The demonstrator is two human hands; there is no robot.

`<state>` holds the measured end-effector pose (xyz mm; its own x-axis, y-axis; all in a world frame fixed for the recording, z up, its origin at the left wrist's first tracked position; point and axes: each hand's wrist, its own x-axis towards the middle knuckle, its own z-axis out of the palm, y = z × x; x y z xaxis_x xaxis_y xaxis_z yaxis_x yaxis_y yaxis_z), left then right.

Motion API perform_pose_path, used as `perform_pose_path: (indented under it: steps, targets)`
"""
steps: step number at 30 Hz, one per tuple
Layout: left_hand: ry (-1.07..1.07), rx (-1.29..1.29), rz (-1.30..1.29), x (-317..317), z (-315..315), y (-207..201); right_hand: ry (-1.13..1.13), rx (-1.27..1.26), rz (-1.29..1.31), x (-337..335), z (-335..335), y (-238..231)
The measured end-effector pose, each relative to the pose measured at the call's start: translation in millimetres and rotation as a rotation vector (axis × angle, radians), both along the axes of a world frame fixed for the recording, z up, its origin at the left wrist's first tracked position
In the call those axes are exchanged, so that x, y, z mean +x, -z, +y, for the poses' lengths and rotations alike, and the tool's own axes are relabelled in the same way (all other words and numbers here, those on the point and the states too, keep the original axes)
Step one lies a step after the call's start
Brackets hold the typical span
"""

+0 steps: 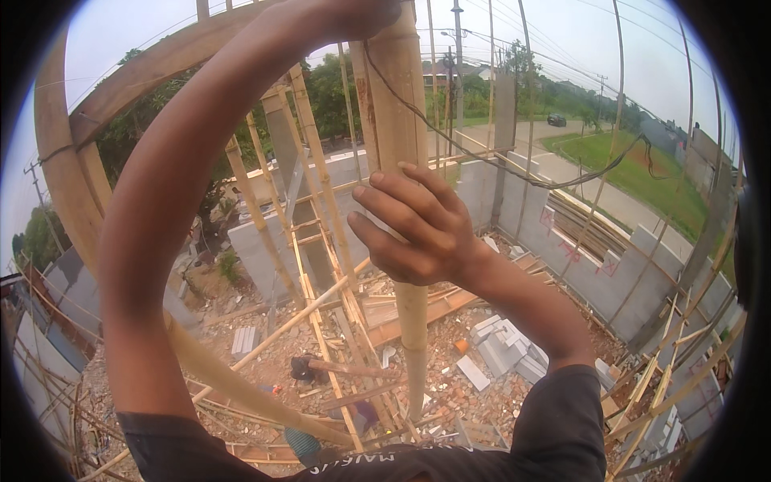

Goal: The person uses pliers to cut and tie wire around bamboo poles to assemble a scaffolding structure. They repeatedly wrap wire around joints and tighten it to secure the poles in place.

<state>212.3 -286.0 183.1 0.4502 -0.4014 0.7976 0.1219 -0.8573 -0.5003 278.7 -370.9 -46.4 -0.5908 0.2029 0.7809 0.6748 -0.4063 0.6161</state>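
Note:
A pale wooden post (389, 104) stands in front of me, with a bamboo pole (413, 345) running down in line below it. My left hand (365, 18) is raised at the post's upper part; its fingers are hidden or cut off by the top edge, so its grip does not show. Lower down, my right hand (418, 225) lies across the front where post and pole meet. Its fingers are bent and slightly apart, and whether the palm presses on the wood is hidden. A dark wire (482, 158) hangs from beside my left hand out to the right.
A second bamboo pole (249, 386) slants at lower left. Far below, rubble ground (281, 337) bears grey blocks (506, 349) and loose planks (434, 315). A grey block wall (594, 265) and thin upright rods (614, 136) stand right. A large timber frame (161, 56) rises left.

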Motion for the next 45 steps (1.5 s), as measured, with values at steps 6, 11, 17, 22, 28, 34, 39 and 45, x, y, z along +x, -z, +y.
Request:
perform_pose_path:
  steps: [6,11,17,22,28,34,39,45]
  targets:
    - [0.297,-0.027,-0.002,28,-3,19,-0.073,0.333,0.47,72,-101,-51]
    - [0.16,-0.04,0.131,66,3,2,0.109,0.141,0.338,58,-88,-144]
    - [0.478,-0.237,0.276,65,5,-2,-0.034,-0.153,0.491,71,-73,-187]
    - [0.683,0.02,0.124,113,11,14,0.108,-0.31,0.616,107,-100,-201]
    - [0.308,-0.152,0.194,51,3,9,-0.175,-0.372,0.919,80,-75,-218]
    - [0.284,-0.265,0.322,92,16,-35,0.304,-0.59,0.435,115,-74,-267]
    - [0.534,-0.348,0.202,88,15,7,0.126,-0.459,0.755,95,-82,-238]
    - [0.728,-0.158,0.038,83,21,24,0.007,-0.53,0.791,78,-80,-243]
